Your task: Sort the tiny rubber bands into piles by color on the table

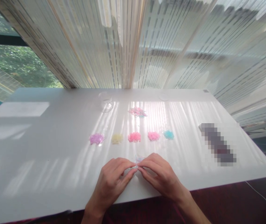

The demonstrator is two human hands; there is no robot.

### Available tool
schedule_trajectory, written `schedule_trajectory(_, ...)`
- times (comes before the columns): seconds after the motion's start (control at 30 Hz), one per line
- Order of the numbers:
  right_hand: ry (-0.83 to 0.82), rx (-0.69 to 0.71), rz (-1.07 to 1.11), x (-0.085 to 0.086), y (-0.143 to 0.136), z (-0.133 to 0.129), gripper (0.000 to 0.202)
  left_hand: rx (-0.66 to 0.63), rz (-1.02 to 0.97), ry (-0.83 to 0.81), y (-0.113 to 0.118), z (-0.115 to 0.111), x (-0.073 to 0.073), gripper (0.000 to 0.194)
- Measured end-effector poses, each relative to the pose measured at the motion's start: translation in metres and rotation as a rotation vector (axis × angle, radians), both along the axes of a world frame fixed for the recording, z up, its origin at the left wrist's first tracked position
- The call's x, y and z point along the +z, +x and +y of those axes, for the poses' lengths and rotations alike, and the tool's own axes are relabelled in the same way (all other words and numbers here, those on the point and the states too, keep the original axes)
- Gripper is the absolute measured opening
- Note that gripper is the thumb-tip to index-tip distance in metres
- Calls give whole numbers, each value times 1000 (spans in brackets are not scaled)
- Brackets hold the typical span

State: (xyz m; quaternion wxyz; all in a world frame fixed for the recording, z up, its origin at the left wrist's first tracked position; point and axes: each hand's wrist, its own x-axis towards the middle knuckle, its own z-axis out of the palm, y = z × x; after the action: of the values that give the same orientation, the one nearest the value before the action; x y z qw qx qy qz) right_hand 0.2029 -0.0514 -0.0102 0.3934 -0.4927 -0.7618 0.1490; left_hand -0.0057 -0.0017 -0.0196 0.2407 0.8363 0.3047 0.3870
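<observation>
Close to the table's front edge, my left hand (111, 178) and my right hand (161, 175) meet fingertip to fingertip. Each has thumb and index finger pinched together. What sits between the fingertips is too small and too covered to name. Just behind them shows a little clump of pale, bluish clear bits (140, 158), partly hidden by my fingers. Beyond my hands runs a row of small heaps of thin loop-like pieces: purple (97, 138), yellow (117, 138), red-pink (134, 137), pink (153, 136) and turquoise (168, 134).
Behind the row lies a mixed heap (137, 112), mostly pink with some turquoise. A clear round container (106, 105) stands at the back, and a clear disc (164, 96) lies farther right. A blurred-out dark object (218, 143) rests on the white table (60, 146) at right.
</observation>
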Motion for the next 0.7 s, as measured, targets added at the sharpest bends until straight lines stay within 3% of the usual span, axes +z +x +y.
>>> schedule_trajectory(0.7, -52, -5, 7, 1, 5, 0, 10, 16, 16, -30, 1, 0, 2, 9)
